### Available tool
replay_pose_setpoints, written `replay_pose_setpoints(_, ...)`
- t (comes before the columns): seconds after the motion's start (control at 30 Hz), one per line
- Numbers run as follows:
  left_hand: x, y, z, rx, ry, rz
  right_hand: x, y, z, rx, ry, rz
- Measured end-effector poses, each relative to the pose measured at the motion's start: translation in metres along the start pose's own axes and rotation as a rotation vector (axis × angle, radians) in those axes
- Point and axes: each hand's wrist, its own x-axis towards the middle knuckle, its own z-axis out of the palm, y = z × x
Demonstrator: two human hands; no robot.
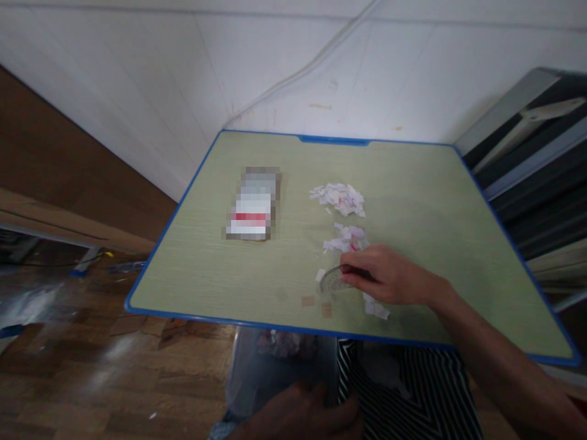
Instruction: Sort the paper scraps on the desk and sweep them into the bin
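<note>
My right hand (389,275) is closed around the dark red handle of a skimmer with a grey perforated head (334,279). The head stands tilted on the green tabletop, beside a small pile of torn white paper (346,237). Another heap of paper scraps (342,197) lies farther back, and a few scraps (376,307) are under and in front of the hand. Below the table's front edge, my left hand (300,415) is at the near rim of a clear plastic bin (238,366), fingers curled there in shadow. Crumpled material (282,342) shows inside the bin.
A blurred-out flat white item with a red band (252,205) lies on the left of the table. Blue edging (275,327) borders the tabletop (206,275). A white wall with a cable (293,76) stands behind, and a grey-framed object (504,116) leans at the right.
</note>
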Motion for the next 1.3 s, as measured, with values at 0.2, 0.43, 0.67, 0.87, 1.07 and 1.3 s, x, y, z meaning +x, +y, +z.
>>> replay_pose_setpoints(0.2, 0.001, 0.0, -0.001, -0.019, -0.025, 0.012, -0.001, 0.007, 0.001, -0.051, 0.12, 0.062)
replay_pose_setpoints(0.43, 0.001, 0.0, -0.001, -0.028, -0.075, 0.031, -0.02, 0.015, -0.019, 0.043, -0.093, 0.102)
replay_pose_setpoints(0.67, 0.0, 0.001, 0.002, -0.027, -0.059, 0.024, -0.035, 0.026, -0.029, 0.081, -0.06, 0.151)
replay_pose_setpoints(0.87, 0.001, -0.001, 0.002, 0.013, -0.041, 0.034, -0.018, 0.019, -0.012, 0.07, 0.105, 0.175)
replay_pose_setpoints(1.07, 0.001, -0.001, 0.006, 0.006, -0.047, 0.039, -0.027, 0.02, -0.023, 0.165, 0.083, 0.101)
replay_pose_setpoints(1.3, 0.0, 0.0, 0.01, 0.033, -0.018, 0.036, -0.055, 0.05, -0.037, 0.244, -0.146, 0.31)
